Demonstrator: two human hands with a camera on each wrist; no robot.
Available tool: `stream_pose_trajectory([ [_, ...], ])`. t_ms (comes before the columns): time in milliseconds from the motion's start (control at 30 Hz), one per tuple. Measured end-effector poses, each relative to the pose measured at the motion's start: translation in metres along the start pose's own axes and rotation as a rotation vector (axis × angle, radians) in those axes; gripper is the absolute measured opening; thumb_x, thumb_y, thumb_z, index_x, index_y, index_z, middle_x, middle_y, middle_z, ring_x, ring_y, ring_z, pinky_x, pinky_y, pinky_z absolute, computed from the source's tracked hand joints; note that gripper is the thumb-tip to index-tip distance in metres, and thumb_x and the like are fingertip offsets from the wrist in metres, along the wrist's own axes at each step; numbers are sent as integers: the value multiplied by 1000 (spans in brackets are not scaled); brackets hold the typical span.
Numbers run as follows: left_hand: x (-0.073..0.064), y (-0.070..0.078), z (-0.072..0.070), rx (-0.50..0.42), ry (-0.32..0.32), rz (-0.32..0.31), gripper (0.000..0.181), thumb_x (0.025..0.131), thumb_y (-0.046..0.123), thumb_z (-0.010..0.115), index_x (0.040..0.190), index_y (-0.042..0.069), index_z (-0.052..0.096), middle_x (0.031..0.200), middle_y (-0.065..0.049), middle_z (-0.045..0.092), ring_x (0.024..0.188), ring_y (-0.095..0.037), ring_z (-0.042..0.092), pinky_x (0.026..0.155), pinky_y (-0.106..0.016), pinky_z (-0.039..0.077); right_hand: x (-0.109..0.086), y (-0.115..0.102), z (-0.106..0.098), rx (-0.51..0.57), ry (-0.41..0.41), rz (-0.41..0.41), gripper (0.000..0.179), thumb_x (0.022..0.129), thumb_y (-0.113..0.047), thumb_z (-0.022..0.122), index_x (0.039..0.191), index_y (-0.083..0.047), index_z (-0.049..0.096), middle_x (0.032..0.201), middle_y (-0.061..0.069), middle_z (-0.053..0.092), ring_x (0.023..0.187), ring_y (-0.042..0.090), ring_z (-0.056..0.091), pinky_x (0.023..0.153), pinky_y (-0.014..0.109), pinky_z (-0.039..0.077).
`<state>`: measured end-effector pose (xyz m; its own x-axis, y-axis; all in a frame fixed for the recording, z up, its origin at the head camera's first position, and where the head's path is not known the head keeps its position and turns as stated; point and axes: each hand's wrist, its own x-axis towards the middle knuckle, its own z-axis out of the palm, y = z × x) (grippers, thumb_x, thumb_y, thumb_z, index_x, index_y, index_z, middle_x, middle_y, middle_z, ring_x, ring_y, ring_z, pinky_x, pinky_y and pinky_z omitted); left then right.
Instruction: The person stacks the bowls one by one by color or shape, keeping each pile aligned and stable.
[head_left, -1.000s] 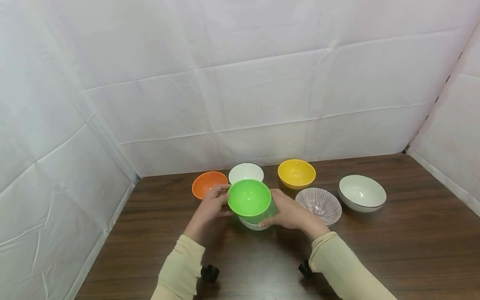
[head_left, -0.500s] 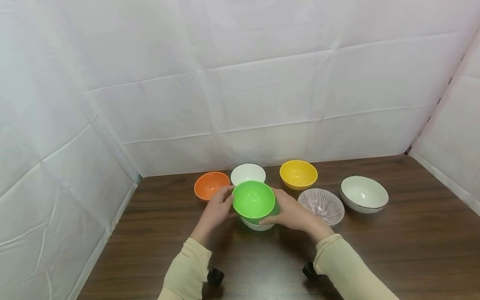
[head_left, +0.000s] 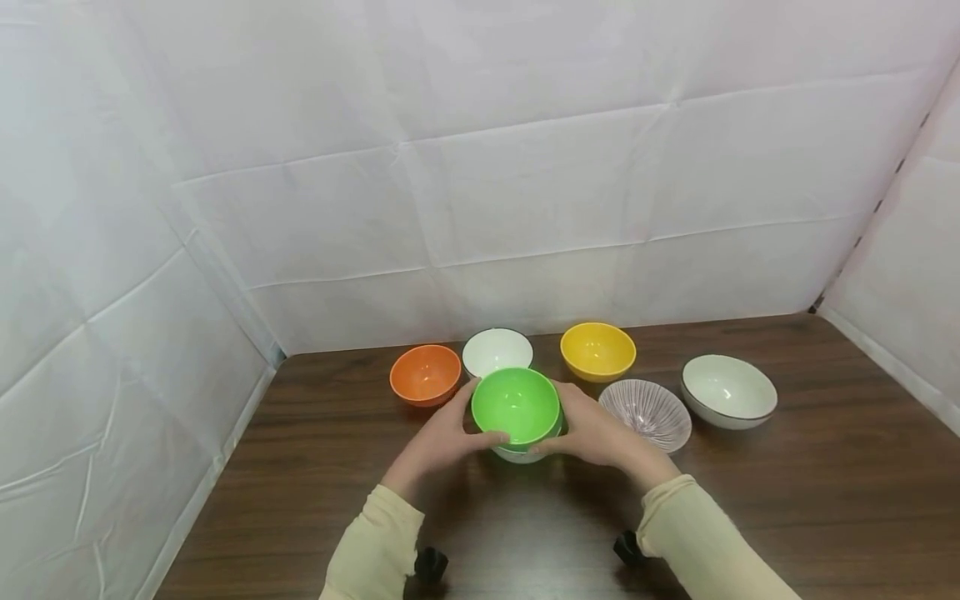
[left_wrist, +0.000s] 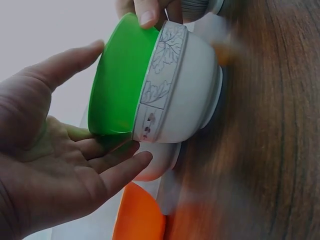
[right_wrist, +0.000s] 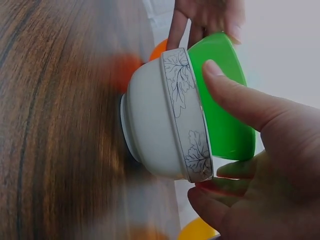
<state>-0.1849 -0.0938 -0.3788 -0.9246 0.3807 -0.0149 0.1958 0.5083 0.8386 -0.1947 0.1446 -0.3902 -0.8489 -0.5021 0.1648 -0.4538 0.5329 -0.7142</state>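
Note:
A green bowl (head_left: 515, 407) sits nested inside a white bowl (right_wrist: 155, 120) with a leaf-patterned band, which stands on the wooden table. Most of the white bowl is hidden by the green one in the head view. My left hand (head_left: 442, 437) holds the green bowl's left side, its thumb at the near rim and its fingers (left_wrist: 117, 160) round the lower side. From the right, my right hand (head_left: 592, 429) holds the same bowl, with the thumb against its near side and the fingers (right_wrist: 210, 200) beside the white bowl's rim.
Behind stand an orange bowl (head_left: 425, 375), a dark-rimmed white bowl (head_left: 497, 350) and a yellow bowl (head_left: 597, 352). A striped bowl (head_left: 648, 412) and another dark-rimmed pale bowl (head_left: 729, 392) are to the right. White sheeting (head_left: 525, 192) closes off the table's back and sides.
The green bowl has come down into the patterned white bowl, shifting slightly right in view. My left thumb has moved round to the front of the rim.

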Motion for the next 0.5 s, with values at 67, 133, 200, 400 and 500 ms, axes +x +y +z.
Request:
stream_pose_trajectory([
  [67, 0, -1, 1, -16, -20, 17, 90, 82, 32, 80, 155, 10, 31, 153, -9, 46, 141, -30, 44, 118, -58, 35, -1, -1, -1, 5, -8, 5, 81, 74, -29, 89, 142, -9, 48, 132, 6, 63, 122, 25, 59, 109, 53, 47],
  [133, 0, -3, 2, -30, -35, 36, 92, 81, 30, 82, 155, 11, 31, 152, -8, 47, 140, -29, 45, 117, -57, 36, -2, -1, -1, 9, -15, 8, 81, 74, -29, 89, 142, -9, 48, 132, 6, 63, 122, 25, 59, 109, 54, 47],
  [200, 0, -4, 3, -36, -41, 45, 93, 80, 28, 83, 155, 12, 31, 152, -7, 47, 140, -28, 45, 118, -56, 36, -3, -1, -1, 12, -22, 13, 81, 74, -30, 89, 142, -9, 48, 132, 6, 63, 122, 25, 59, 109, 55, 47],
  [400, 1, -7, 7, -40, -30, 64, 94, 78, 24, 85, 154, 11, 31, 149, -8, 49, 137, -28, 47, 118, -56, 37, -5, -3, -2, -5, -31, 32, 81, 74, -32, 88, 141, -7, 49, 131, 8, 63, 121, 28, 59, 108, 56, 47],
  [500, 2, -8, 9, -42, -18, 58, 92, 78, 24, 85, 153, 10, 33, 148, -8, 50, 136, -29, 49, 117, -54, 39, -5, -4, -3, -32, -36, 66, 80, 74, -32, 88, 138, -3, 50, 129, 11, 63, 119, 29, 60, 107, 57, 47],
])
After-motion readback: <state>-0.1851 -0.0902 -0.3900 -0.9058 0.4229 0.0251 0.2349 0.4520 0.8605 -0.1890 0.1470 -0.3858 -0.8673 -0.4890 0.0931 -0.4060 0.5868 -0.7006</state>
